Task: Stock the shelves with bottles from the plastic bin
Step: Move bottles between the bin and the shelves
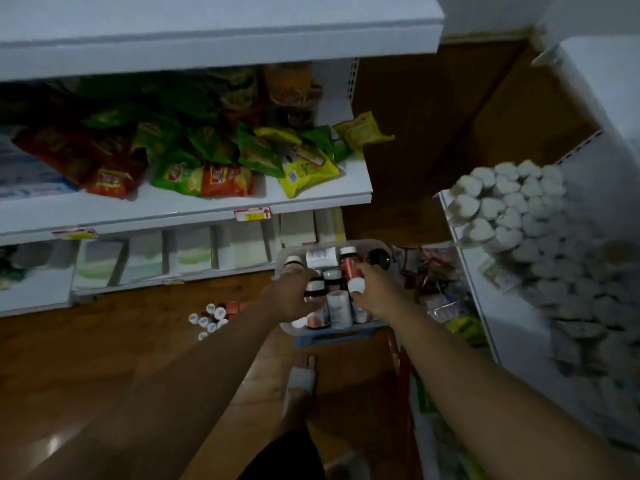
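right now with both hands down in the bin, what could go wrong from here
The plastic bin seems to rest on a small blue stool; leaning in with the left hand and right hand could tip it. The bottles inside stand packed, so lifting the white-capped bottle that the right hand grips may topple its neighbours. Loose bottles lie on the floor near the foot; a step left could roll on them.

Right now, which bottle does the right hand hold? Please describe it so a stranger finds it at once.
Start at the plastic bin below the right end of the snack shelf. Near its middle, the right hand grips one bottle. Its round white cap sets it apart from the dark-capped bottles behind it.
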Tool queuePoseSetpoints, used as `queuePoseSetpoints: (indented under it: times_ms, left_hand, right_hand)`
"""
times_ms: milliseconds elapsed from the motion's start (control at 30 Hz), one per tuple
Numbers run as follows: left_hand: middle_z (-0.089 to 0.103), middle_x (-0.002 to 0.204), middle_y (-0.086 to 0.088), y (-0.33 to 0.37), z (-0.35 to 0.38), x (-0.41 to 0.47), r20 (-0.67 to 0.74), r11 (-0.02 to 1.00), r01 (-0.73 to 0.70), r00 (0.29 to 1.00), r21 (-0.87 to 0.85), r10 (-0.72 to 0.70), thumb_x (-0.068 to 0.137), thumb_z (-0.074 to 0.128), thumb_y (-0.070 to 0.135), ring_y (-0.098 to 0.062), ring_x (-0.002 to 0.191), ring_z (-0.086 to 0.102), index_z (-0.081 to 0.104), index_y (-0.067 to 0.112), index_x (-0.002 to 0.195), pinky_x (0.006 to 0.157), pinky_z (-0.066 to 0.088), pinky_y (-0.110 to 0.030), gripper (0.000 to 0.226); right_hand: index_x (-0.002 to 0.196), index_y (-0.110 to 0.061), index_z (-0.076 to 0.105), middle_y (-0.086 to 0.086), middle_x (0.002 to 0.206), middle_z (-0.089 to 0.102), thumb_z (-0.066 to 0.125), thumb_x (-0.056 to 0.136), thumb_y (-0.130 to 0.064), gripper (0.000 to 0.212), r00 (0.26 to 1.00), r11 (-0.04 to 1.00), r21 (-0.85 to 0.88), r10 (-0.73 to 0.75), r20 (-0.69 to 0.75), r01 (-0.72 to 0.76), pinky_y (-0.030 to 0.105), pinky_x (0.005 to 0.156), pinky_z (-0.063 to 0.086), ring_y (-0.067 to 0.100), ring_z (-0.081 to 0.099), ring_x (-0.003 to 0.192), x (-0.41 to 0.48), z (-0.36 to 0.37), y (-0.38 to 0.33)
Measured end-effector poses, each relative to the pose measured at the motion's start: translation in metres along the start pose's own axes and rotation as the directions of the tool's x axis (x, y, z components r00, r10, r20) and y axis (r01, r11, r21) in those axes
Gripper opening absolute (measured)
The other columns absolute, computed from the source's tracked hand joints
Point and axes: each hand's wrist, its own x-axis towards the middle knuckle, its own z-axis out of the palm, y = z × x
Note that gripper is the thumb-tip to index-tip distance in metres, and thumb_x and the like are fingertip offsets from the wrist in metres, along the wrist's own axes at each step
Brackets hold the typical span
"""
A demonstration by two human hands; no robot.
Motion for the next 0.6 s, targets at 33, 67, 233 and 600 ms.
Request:
queuePoseSetpoints:
  times_ms: [33,67,233,600]
  left_hand:
    - [0.061,0.144,-0.010,-0.006,0.013,0.011,0.020,1.000,0.001,1.000,-0.005,-0.001,0.093,0.073,0.051,-0.034,0.130,0.060,0.051,0.022,0.150,0.099,0.055,-0.044,0.067]
    - [0.054,0.151,-0.012,-0.010,0.023,0.020,0.033,1.000,0.009,0.999,0.024,-0.010,0.092,0.072,0.050,-0.036,0.136,0.054,0.045,0.024,0.155,0.103,0.052,-0.047,0.074]
    - [0.047,0.157,-0.008,-0.031,0.053,0.056,0.020,0.989,-0.004,1.000,0.150,0.001,0.092,0.072,0.046,-0.037,0.141,0.044,0.038,0.024,0.159,0.107,0.047,-0.048,0.078]
    - [0.064,0.127,-0.005,-0.036,0.036,0.069,-0.087,0.987,-0.029,0.996,-0.155,0.016,0.078,0.088,0.030,-0.029,0.119,0.058,0.056,0.028,0.131,0.091,0.054,-0.041,0.062]
  right_hand:
    - [0.152,-0.025,0.040,0.014,0.136,0.059,0.075,0.092,-0.030,0.069,1.000,0.999,-0.033,0.020,0.014,-0.019,0.049,0.095,0.055,0.038,0.059,0.118,0.013,0.012,0.008]
    - [0.153,-0.027,0.038,0.014,0.136,0.057,0.076,0.090,-0.029,0.074,0.999,0.997,-0.068,0.036,0.026,-0.034,0.050,0.096,0.053,0.039,0.056,0.120,0.023,0.022,0.014]
    - [0.155,-0.032,0.034,0.007,0.145,0.050,0.076,0.087,-0.021,0.080,0.996,0.976,-0.214,0.065,0.062,-0.051,0.052,0.107,0.044,0.037,0.042,0.131,0.059,0.051,0.037]
    - [0.121,-0.024,0.060,0.005,0.121,0.061,0.089,0.069,-0.027,0.060,0.995,1.000,0.006,0.029,-0.095,-0.029,0.043,0.091,0.052,0.032,0.056,0.115,0.048,0.043,0.057]
